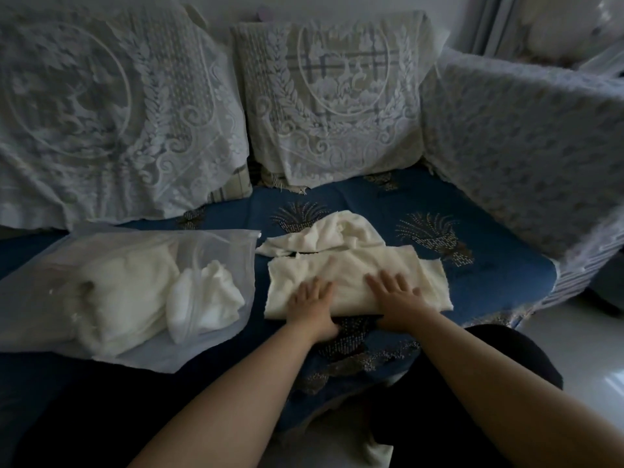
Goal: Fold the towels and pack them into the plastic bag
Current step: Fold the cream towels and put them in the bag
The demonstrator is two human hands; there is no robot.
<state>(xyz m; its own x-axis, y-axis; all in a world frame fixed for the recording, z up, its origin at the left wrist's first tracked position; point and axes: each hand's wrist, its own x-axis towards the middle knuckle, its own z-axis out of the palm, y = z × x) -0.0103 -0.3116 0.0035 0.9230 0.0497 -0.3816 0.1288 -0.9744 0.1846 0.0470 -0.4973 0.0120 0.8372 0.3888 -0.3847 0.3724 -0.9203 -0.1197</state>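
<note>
Cream towel, frame centre, on blue sofa seat; left hand and right hand flat on its near edge, fingers spread; plastic bag, centre left, holds folded towels

On the sofa seat, a flat towel lies at centre front, with the left hand and right hand resting palm-down side by side on its near half, the left hand to the left of the right. A second, rumpled towel lies directly behind the flat one, touching its far edge. The plastic bag lies to the left of both towels, with bundled towels inside it, and two cushions stand behind everything, an armrest to the right.
</note>
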